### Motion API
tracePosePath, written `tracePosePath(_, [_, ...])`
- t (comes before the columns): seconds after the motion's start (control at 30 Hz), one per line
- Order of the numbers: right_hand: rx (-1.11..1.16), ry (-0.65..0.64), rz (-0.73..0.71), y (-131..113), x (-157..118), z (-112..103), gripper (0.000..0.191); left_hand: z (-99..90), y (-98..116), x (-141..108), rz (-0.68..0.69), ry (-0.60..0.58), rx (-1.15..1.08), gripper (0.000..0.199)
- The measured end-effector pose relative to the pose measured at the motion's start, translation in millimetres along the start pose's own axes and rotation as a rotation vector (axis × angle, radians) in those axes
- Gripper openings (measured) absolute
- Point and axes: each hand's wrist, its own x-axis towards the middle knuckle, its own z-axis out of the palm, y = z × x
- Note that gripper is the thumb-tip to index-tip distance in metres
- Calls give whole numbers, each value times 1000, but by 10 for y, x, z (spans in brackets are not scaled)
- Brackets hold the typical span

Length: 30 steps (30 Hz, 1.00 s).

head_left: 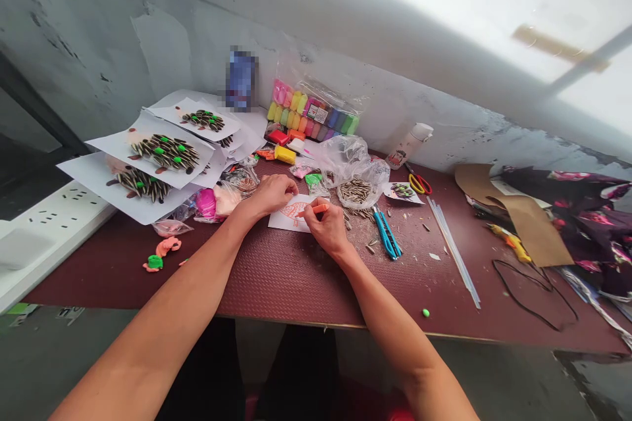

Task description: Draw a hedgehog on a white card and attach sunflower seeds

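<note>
A small white sheet of paper (pixel 279 221) lies on the table, with an orange drawing of an oval, patterned shape on it. My right hand (pixel 326 227) is closed around an orange marker (pixel 320 208), its tip down at the drawing. At the sheet's upper left edge rests my left hand (pixel 274 193), fingers curled; what they hold, if anything, is hidden. Beyond the right hand, a clear plastic bag (pixel 379 174) contains striped sunflower seeds (pixel 356 191), and some seeds are scattered beside it. A teal utility knife (pixel 386 233) lies to the right.
Stacked sheets with seed-covered hedgehog pictures (pixel 165 152) stand at left, near a white power strip (pixel 62 214). Colored clay packs (pixel 311 112) lean on the wall. Further right are a white bottle (pixel 409 145), scissors (pixel 419 183), clear sticks (pixel 454 253) and brown cardboard (pixel 533 230).
</note>
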Motion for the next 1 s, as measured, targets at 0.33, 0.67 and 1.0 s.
tracePosePath(0.33, [-22,3,0,-25,-1,5,29,-6,15,-8,-1,0,26,31])
tracePosePath(0.67, [-6,-10,26,-12,6,4,30,-16,21,-11,-13,2,2,30])
tracePosePath(1.0, [21,55,65,15,16,-44,27,0,10,-1,-11,2,24,32])
